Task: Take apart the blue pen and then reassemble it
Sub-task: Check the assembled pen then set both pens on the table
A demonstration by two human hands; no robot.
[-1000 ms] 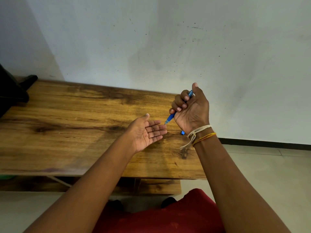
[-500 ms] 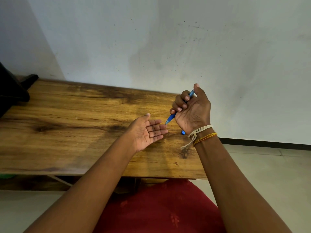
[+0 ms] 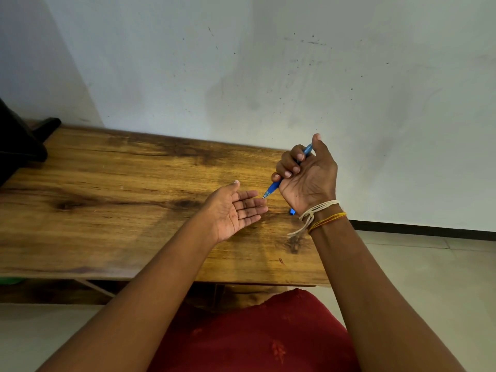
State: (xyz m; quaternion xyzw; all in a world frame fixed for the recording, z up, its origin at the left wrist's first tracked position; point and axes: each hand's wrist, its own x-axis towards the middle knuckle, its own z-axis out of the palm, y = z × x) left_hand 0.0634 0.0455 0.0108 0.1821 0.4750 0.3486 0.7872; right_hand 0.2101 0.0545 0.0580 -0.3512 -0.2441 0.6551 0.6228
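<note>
My right hand (image 3: 308, 175) is closed in a fist around the blue pen (image 3: 273, 188), thumb up at its top end. The pen slants down to the left, and its tip points at the fingertips of my left hand (image 3: 233, 209). That hand is held flat, palm up and fingers together, above the wooden table (image 3: 107, 210), with nothing in it. A small blue piece (image 3: 292, 211) lies on the table just under my right wrist, mostly hidden by it. Most of the pen's barrel is covered by my fingers.
The table stands against a pale wall. A dark object (image 3: 18, 149) sits at its far left end. Tiled floor (image 3: 416, 277) lies to the right of the table. Red cloth (image 3: 255, 336) covers my lap below the table's front edge.
Both hands have stayed nearly still, with the pen tip close to my left fingertips. The view has shifted slightly, showing more of the red cloth.
</note>
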